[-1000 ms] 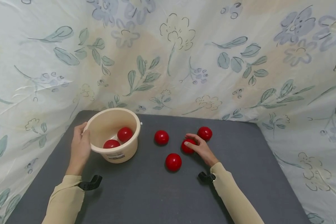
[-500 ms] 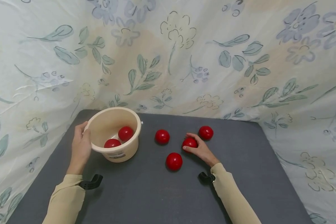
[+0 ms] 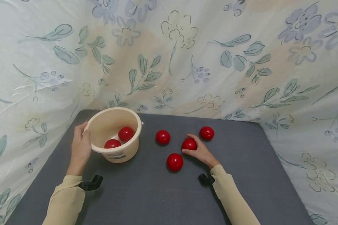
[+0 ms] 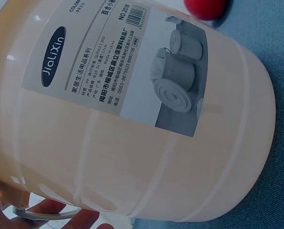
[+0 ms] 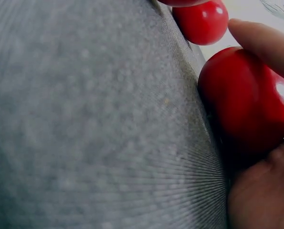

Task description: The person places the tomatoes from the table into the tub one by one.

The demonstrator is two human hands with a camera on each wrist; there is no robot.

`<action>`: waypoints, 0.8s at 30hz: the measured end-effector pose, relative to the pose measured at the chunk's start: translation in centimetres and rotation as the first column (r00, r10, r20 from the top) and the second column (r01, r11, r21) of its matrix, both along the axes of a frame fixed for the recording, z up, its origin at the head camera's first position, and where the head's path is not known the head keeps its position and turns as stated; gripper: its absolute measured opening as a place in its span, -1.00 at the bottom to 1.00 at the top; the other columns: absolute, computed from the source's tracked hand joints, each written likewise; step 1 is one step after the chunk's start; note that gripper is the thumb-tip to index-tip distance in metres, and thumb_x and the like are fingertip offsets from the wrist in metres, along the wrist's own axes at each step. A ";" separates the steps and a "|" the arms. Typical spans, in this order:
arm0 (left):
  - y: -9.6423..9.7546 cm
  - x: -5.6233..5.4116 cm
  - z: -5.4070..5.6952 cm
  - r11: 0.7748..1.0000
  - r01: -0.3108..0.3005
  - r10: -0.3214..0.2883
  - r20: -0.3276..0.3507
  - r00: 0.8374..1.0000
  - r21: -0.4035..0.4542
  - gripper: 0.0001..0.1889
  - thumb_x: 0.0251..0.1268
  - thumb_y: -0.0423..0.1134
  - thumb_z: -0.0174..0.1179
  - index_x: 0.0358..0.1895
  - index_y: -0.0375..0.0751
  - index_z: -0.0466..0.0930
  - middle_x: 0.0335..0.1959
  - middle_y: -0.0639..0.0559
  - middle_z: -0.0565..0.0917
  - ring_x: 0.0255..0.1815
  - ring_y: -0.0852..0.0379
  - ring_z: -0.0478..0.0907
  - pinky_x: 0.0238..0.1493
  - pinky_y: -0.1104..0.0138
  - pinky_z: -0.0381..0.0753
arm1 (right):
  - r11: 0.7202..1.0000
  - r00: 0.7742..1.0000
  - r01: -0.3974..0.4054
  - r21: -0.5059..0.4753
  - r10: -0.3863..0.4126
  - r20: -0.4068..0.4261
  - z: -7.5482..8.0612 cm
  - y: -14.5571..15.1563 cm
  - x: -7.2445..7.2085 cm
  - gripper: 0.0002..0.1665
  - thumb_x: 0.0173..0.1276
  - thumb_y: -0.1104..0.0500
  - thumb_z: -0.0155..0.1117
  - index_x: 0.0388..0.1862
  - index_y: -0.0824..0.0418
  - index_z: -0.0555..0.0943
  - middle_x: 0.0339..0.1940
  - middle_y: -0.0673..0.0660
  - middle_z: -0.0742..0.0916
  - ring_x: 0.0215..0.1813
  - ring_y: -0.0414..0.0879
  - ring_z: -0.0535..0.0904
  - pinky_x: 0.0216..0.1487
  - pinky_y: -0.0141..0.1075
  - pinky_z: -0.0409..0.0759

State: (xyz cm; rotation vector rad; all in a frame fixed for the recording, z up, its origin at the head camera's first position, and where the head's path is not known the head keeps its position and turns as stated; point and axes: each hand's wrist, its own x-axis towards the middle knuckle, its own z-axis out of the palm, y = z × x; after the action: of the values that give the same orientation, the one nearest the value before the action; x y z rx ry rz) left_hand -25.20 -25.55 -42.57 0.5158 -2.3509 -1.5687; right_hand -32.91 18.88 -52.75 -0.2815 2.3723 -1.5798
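Note:
My left hand (image 3: 81, 147) grips the rim of a cream plastic bucket (image 3: 132, 150) at its left side. The bucket tilts a little toward me, and two red balls (image 3: 126, 134) lie inside. In the left wrist view the bucket's labelled wall (image 4: 132, 167) fills most of the picture, with fingertips by its handle (image 4: 46, 215). My right hand (image 3: 202, 153) holds another red ball (image 3: 188, 144) on the dark table, thumb on the near side and fingers on the far side. The right wrist view shows that ball (image 5: 247, 100) close against the palm.
Three more red balls lie on the grey table (image 3: 157, 197): one near the bucket (image 3: 162, 137), one in front (image 3: 175, 162), and one behind the right hand (image 3: 207, 133). A floral curtain (image 3: 169, 56) hangs along the back and sides.
My right thumb has moved from the ball's top down to its near side. The left hand and bucket have stayed in place.

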 end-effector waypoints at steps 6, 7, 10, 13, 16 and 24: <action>0.0 0.0 0.0 1.000 -0.004 0.004 0.002 1.000 -0.004 -0.42 0.63 0.00 -0.37 0.60 -0.07 0.05 0.56 -0.19 0.27 0.43 -0.23 0.37 0.40 -0.21 0.37 | 0.998 0.999 -0.023 0.057 0.025 -0.026 0.0 -0.1 0.1 0.04 0.22 0.06 0.53 0.59 0.02 0.17 0.51 0.11 0.43 0.40 0.15 0.42 0.39 0.15 0.46; 0.1 0.0 0.0 1.000 -0.004 0.004 0.003 1.000 -0.005 -0.42 0.63 0.00 -0.37 0.60 -0.07 0.05 0.56 -0.19 0.27 0.43 -0.22 0.38 0.39 -0.20 0.37 | 0.997 0.999 -0.025 0.066 0.027 -0.029 0.0 -0.1 0.1 0.04 0.22 0.05 0.53 0.58 0.02 0.18 0.50 0.11 0.43 0.40 0.15 0.43 0.38 0.15 0.47; 0.1 0.0 0.0 1.000 -0.002 0.002 0.007 1.000 -0.006 -0.42 0.63 0.00 -0.37 0.60 -0.07 0.05 0.55 -0.19 0.28 0.41 -0.21 0.38 0.38 -0.20 0.38 | 0.997 1.000 -0.010 0.071 0.012 -0.025 -0.1 -0.1 0.2 -0.03 0.22 0.04 0.53 0.53 0.00 0.25 0.43 0.14 0.48 0.35 0.16 0.46 0.32 0.12 0.53; 0.0 0.0 0.0 1.000 0.000 0.000 0.009 1.000 -0.003 -0.42 0.63 0.01 -0.37 0.60 -0.06 0.04 0.55 -0.19 0.27 0.42 -0.21 0.38 0.39 -0.20 0.38 | 0.998 0.999 0.031 0.051 -0.030 -0.027 -0.2 0.0 0.2 -0.14 0.21 0.01 0.53 0.45 -0.03 0.35 0.34 0.15 0.54 0.30 0.14 0.48 0.26 0.06 0.57; 0.0 0.0 0.0 1.000 0.001 -0.001 0.008 1.000 -0.001 -0.42 0.63 0.01 -0.38 0.60 -0.06 0.03 0.56 -0.21 0.27 0.43 -0.23 0.37 0.40 -0.22 0.37 | 0.997 0.997 0.078 0.012 -0.078 -0.026 -0.3 0.2 0.2 -0.19 0.21 -0.04 0.53 0.40 -0.06 0.40 0.31 0.12 0.56 0.29 0.12 0.48 0.24 0.01 0.57; 0.0 0.0 0.0 1.000 0.015 -0.015 0.023 1.000 0.001 -0.41 0.63 0.03 -0.38 0.62 -0.03 0.00 0.56 -0.23 0.26 0.42 -0.25 0.37 0.40 -0.23 0.36 | 0.972 0.982 0.178 -0.153 -0.164 0.097 0.1 1.5 -0.4 -0.14 0.25 -0.11 0.47 0.48 0.00 0.35 0.38 0.10 0.49 0.39 0.08 0.36 0.25 -0.12 0.55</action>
State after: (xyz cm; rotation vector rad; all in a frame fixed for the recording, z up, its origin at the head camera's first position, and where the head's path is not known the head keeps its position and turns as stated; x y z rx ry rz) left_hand -25.19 -25.59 -42.60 0.5202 -2.3764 -1.5786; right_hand -33.33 20.42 -52.69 -0.0410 2.2609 -1.8276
